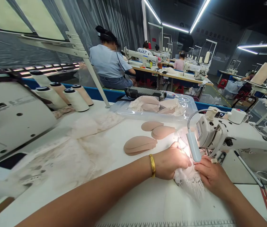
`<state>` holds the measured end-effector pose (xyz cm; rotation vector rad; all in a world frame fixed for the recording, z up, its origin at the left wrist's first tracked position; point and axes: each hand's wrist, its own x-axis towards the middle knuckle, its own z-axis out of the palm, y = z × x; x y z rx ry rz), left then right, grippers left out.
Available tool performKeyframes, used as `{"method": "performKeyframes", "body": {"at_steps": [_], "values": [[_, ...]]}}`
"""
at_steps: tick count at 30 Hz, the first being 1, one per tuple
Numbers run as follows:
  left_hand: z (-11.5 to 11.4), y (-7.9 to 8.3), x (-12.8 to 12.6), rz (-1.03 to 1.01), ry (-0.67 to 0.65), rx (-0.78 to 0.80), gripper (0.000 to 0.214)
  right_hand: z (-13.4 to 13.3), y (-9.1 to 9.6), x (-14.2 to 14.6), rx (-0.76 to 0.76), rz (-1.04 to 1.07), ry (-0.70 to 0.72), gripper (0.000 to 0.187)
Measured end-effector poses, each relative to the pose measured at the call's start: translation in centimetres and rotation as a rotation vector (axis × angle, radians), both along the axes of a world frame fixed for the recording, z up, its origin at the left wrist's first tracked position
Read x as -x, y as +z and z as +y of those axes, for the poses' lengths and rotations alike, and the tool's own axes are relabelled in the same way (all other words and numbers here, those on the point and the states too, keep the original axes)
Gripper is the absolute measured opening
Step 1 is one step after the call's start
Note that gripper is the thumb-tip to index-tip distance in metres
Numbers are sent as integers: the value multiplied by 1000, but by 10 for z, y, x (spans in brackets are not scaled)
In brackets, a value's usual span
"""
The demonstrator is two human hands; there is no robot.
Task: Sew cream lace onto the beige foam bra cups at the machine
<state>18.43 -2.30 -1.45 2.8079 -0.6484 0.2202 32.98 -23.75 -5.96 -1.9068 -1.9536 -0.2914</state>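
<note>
My left hand (171,162), with a gold bangle on the wrist, is closed on a piece of white lace fabric (190,181) in front of the sewing machine (221,132). My right hand (212,176) presses on the same lace from the right, fingers bent over it near the needle area. The machine's small lamp (192,146) lights the spot and hides the fingertips. Several beige foam cups (140,145) lie on the table just beyond my left hand.
A clear plastic tray (183,108) holds more lace and cups. Lace pieces (67,157) lie at the left. Thread cones (75,99) stand by a second machine (10,116). Red-handled scissors (266,197) lie at right. Other people sew at tables behind.
</note>
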Motion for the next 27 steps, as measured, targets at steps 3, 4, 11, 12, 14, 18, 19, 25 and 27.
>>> {"method": "performKeyframes", "body": {"at_steps": [3, 4, 11, 12, 14, 18, 19, 25, 27], "values": [[-2, 0, 1, -15, 4, -32, 23, 1, 3, 1, 1, 6, 1, 28], [-3, 0, 1, -11, 12, -47, 22, 1, 3, 0, 3, 2, -10, 27], [3, 1, -5, -15, 66, -54, 20, -2, -2, -6, -43, -19, -95, 35], [4, 1, -5, -20, 67, -39, 21, -2, -2, -6, -68, -22, -110, 34], [6, 0, -7, -26, 71, -17, 24, -1, 1, -6, -135, -32, -140, 32], [7, -2, -9, -23, 86, -6, 30, 2, 5, -6, -206, -51, -169, 29], [7, -3, -9, -18, 87, -5, 31, 3, 6, -5, -204, -52, -174, 29], [4, -2, -7, 8, 85, -18, 31, 2, 6, -4, -171, 6, -167, 27], [5, -2, -6, 21, 84, -11, 30, 1, 6, -4, -186, 32, -172, 26]]}}
